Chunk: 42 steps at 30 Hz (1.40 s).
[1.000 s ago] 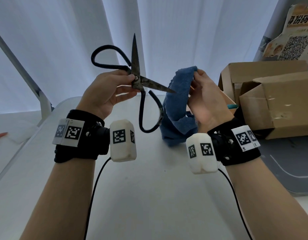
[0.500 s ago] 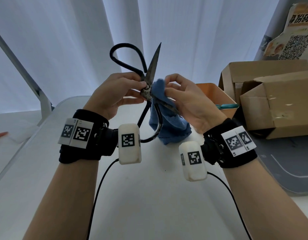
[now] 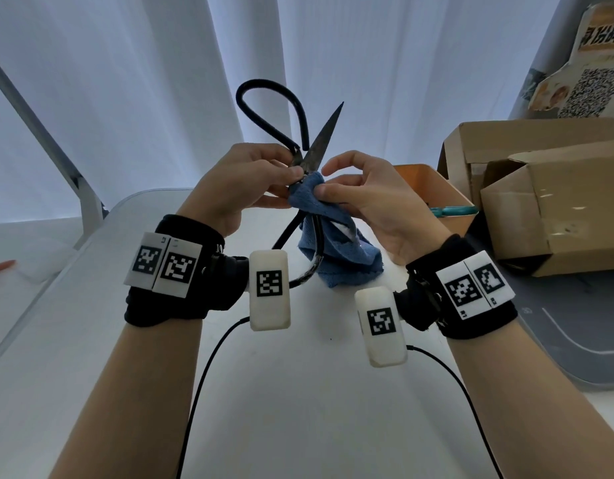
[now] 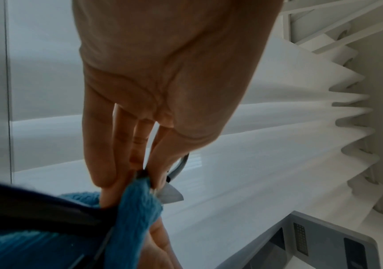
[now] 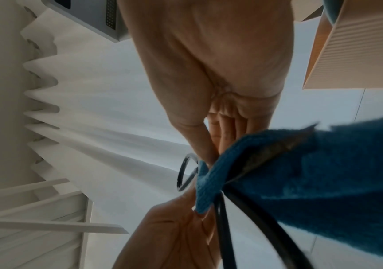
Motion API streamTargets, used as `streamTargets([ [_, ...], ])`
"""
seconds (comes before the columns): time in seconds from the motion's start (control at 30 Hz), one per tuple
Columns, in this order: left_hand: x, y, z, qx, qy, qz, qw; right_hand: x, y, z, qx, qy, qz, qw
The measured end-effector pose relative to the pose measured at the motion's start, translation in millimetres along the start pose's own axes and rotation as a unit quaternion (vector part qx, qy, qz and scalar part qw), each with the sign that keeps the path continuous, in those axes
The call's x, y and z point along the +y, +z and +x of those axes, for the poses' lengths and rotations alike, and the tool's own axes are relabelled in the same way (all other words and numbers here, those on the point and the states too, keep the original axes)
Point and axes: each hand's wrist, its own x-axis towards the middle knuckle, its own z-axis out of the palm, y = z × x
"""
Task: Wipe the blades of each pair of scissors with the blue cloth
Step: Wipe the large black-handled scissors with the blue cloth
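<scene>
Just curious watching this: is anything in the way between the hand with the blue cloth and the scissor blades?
Nothing visible. The right hand already pinches the cloth around one blade by the pivot of the scissors.

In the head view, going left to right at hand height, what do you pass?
Left hand gripping the black scissors → blue cloth → right hand pinching it → orange bin → cardboard box.

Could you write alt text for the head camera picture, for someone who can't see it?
A left hand pinches open black iron scissors at the pivot while the right hand wraps a blue terry cloth around the lower blade, above a white table.
</scene>
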Motion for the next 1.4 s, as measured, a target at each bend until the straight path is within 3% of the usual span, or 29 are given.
streamTargets([
  [0.27,-3.3,5.9,0.9,0.002,-0.001,0.024,1.000,5.9,4.2,1.5,-0.012,0.005,-0.050,0.999],
  [0.43,-4.0,1.8,1.2,0.002,0.006,0.022,1.000,0.9,-2.8,1.1,-0.013,0.017,-0.019,1.000],
  [0.63,-4.5,-14.2,-0.6,0.039,-0.004,0.004,0.999,8.2,-17.3,10.2,0.115,-0.006,-0.022,0.993],
  [0.9,-3.6,-16.8,-1.4,0.035,-0.010,0.002,0.999,10.1,-12.6,9.2,0.110,-0.039,-0.073,0.990],
  [1.07,-1.3,-18.4,-2.1,0.035,-0.008,0.003,0.999,3.2,-14.3,4.5,0.083,-0.058,-0.021,0.995],
  [1.2,-0.6,-21.6,-3.7,0.037,-0.007,-0.008,0.999,-3.1,-16.5,2.4,0.021,-0.072,0.090,0.993],
  [1.4,2.0,-27.6,-6.7,0.028,-0.004,-0.010,1.000,-3.7,-18.8,3.8,0.066,-0.040,0.132,0.988],
])
